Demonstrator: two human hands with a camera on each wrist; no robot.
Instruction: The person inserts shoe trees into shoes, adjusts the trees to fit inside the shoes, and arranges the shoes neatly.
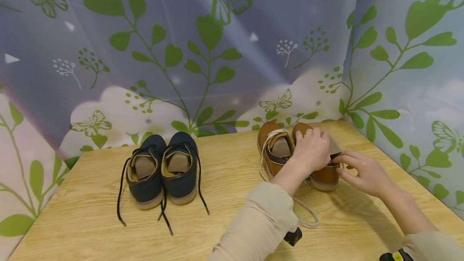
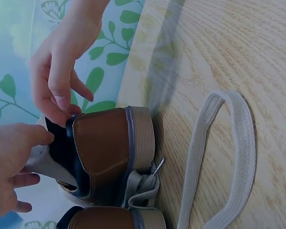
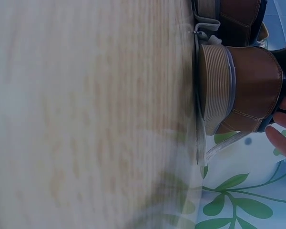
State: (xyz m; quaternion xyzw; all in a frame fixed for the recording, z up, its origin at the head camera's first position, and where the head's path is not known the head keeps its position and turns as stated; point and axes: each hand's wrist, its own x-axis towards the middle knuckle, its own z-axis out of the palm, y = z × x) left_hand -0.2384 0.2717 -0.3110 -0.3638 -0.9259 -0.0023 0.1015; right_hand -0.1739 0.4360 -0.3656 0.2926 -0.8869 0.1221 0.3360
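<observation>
A pair of brown lace-up shoes stands heel-toward me at the right of the table. My left hand (image 1: 314,148) reaches over the right-hand brown shoe (image 1: 324,179) and covers much of its top. In the left wrist view, that hand's fingers lie on both sides of a grey-brown flap (image 2: 47,164) at the shoe's opening. My right hand (image 1: 366,172) is at the heel, its fingertips pinching the dark collar (image 2: 59,136). The left-hand brown shoe (image 1: 274,168) stands close beside, a pale lace (image 1: 266,152) hanging over its side.
Two navy shoes (image 1: 181,186) with loose dark laces stand side by side on the left of the wooden table (image 1: 228,196). A pale lace loop (image 1: 308,224) lies in front of the brown pair. Leaf-patterned cloth (image 1: 232,51) rises behind and at the sides.
</observation>
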